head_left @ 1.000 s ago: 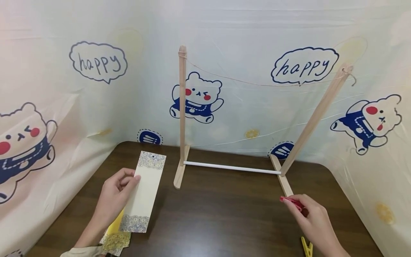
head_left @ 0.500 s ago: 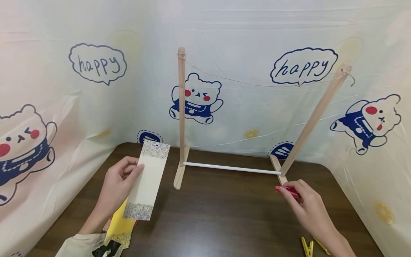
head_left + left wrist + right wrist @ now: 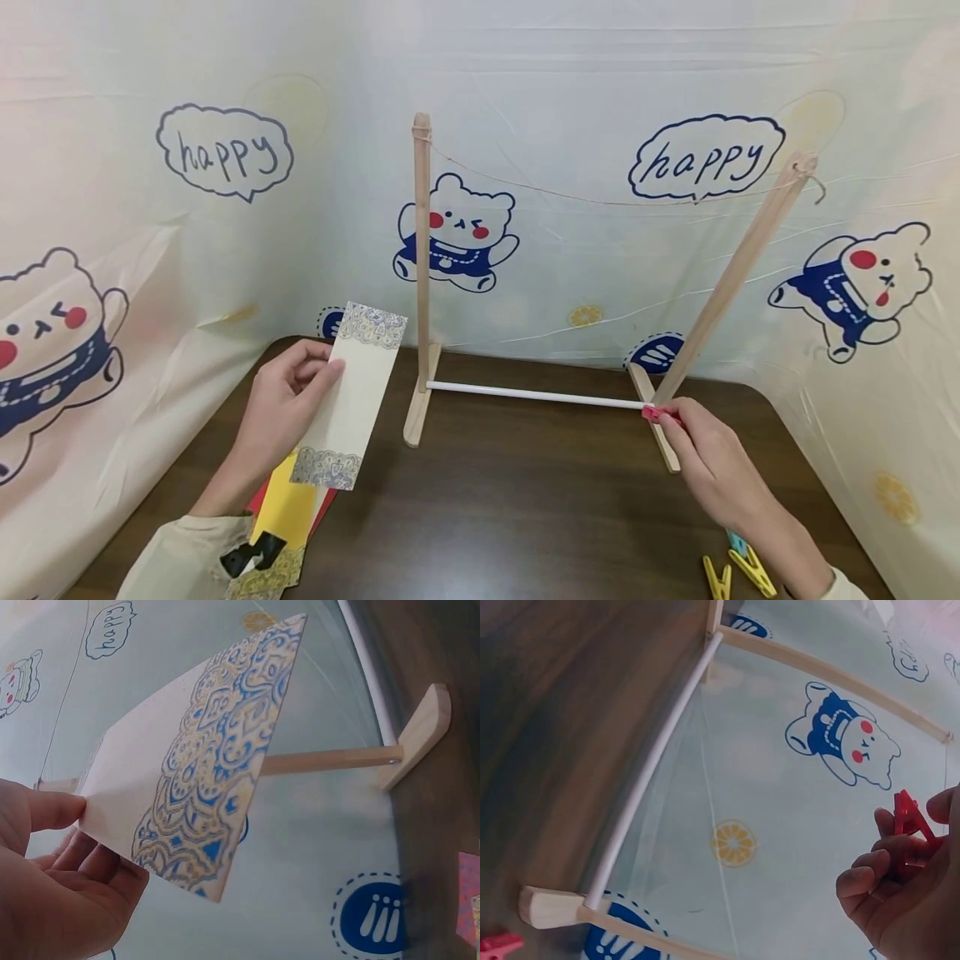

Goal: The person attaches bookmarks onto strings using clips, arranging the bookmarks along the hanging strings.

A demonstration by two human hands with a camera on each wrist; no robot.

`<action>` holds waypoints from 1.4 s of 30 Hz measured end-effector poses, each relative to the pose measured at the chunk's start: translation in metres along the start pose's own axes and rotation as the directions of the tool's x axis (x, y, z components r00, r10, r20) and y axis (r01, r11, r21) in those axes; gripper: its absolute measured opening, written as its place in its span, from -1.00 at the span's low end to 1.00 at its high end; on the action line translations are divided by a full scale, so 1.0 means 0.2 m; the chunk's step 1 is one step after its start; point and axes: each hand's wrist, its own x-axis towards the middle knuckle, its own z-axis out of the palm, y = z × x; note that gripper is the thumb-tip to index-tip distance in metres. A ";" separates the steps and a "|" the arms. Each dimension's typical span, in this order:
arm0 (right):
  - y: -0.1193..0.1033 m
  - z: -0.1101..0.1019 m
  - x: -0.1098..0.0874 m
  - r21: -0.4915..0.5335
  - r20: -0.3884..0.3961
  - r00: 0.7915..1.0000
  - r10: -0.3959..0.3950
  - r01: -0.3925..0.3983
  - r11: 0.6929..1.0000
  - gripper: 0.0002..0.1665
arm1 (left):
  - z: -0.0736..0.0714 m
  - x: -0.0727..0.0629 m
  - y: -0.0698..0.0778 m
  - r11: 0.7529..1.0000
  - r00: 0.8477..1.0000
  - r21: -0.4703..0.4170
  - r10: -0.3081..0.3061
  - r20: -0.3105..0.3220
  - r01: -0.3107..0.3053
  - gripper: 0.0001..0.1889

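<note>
Head view: your left hand [image 3: 287, 408], pinching the lace-patterned card [image 3: 352, 392], and right hand [image 3: 716, 458], pinching the red clothespin [image 3: 652, 413], have advanced, bringing both nearer the wooden stand [image 3: 422, 250].

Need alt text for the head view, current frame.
A person's left hand holds a cream card with patterned ends; the right hand pinches a red clip. Beyond them, a string sags between two posts of a wooden stand on a dark table.
</note>
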 end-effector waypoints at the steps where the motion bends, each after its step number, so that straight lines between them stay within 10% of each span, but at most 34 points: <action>1: 0.00 0.00 0.01 -0.001 0.011 1.000 -0.002 0.002 1.000 -0.88 | 0.00 0.01 0.00 1.000 1.000 0.003 0.002 -0.001 -0.002 -0.85; 14: -0.06 -0.06 0.12 -0.056 -0.034 0.987 -0.160 0.158 0.986 -0.49 | -0.01 0.10 0.06 1.000 0.999 -0.010 0.025 0.026 -0.024 -0.82; 42: -0.26 -0.21 0.53 -0.054 -0.152 0.901 -0.405 0.402 0.914 -0.48 | -0.03 0.30 0.21 0.990 0.990 -0.001 0.138 -0.003 -0.138 -0.82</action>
